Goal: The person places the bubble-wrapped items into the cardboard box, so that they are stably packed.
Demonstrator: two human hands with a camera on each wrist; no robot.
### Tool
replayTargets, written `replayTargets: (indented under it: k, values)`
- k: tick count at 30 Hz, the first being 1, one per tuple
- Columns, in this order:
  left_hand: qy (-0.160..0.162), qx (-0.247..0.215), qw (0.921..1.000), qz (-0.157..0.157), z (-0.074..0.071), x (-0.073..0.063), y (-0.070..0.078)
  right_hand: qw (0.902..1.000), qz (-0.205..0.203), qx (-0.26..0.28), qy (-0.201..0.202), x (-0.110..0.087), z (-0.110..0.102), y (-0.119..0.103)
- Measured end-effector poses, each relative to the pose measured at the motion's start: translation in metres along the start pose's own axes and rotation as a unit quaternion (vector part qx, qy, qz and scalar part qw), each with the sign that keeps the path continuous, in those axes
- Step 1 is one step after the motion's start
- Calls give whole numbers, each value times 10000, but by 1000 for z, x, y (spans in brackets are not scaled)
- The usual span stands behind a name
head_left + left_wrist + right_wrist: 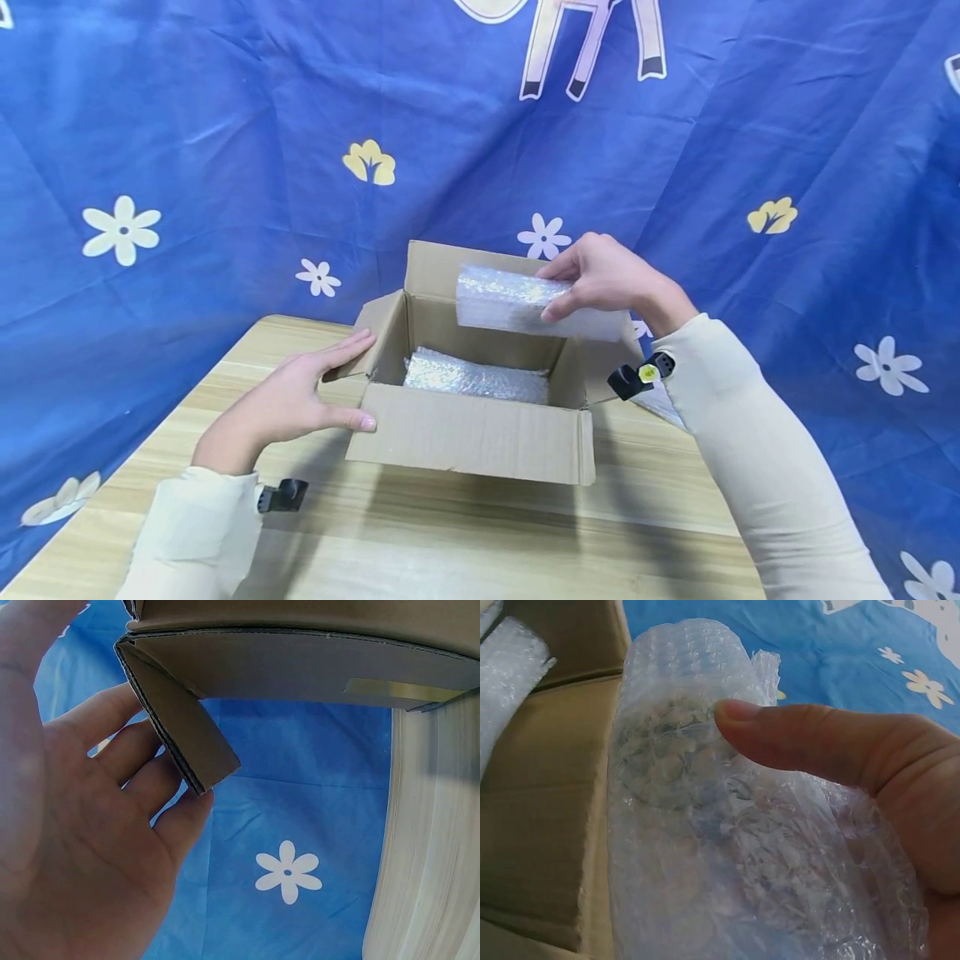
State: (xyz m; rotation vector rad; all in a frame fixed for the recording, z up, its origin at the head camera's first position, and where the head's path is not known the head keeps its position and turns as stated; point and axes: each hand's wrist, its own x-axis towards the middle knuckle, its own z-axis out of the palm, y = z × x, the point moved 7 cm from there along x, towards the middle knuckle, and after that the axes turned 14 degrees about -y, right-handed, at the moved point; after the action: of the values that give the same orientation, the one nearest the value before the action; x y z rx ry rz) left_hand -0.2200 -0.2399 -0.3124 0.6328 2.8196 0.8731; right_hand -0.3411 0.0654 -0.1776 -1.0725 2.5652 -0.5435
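An open cardboard box stands on the table with its flaps spread. Inside it lies a bubble-wrapped bundle. My left hand holds the box at its front left corner, the fingers at the left flap and the thumb on the front flap. Above the back right of the box, my right hand grips a second bubble-wrapped bundle, thumb on the near side. In the right wrist view something dark and round shows through that bundle's wrap; its kind cannot be told.
The wooden table extends in front of the box and to both sides. A blue cloth with flowers hangs close behind the box. A flat, pale, clear-looking item lies on the table right of the box, partly behind my right wrist.
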Motion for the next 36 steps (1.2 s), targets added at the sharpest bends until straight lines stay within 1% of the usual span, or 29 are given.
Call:
replayTargets:
  k: [5, 7, 13, 17, 24, 27, 32, 36]
  values:
    - [-2, 20, 10000, 20, 0, 0, -1, 9992, -307, 22, -269, 14, 12, -6]
    - [-6, 21, 10000, 10, 0, 0, -1, 9982, -400, 123, -418, 19, 18, -8]
    - [-45, -33, 10000, 19, 1, 1, -1, 9940, -522, 374, -881, 32, 37, -12]
    - [-35, -27, 10000, 17, 1, 1, -3, 9921, -601, 297, -1057, 42, 47, -16]
    - [-13, -45, 10000, 32, 0, 1, -3, 9895, -823, -239, -1161, 55, 62, -22]
    - [-24, -41, 10000, 46, -1, 1, -2, 9878, -797, -245, -1316, 58, 69, -22]
    - [-55, -31, 10000, 13, 0, 0, -2, 9864, -612, -185, -1517, 63, 79, -18]
    - [-29, 8, 10000, 36, 0, 0, -2, 9841, -615, -254, -1649, 67, 84, -15]
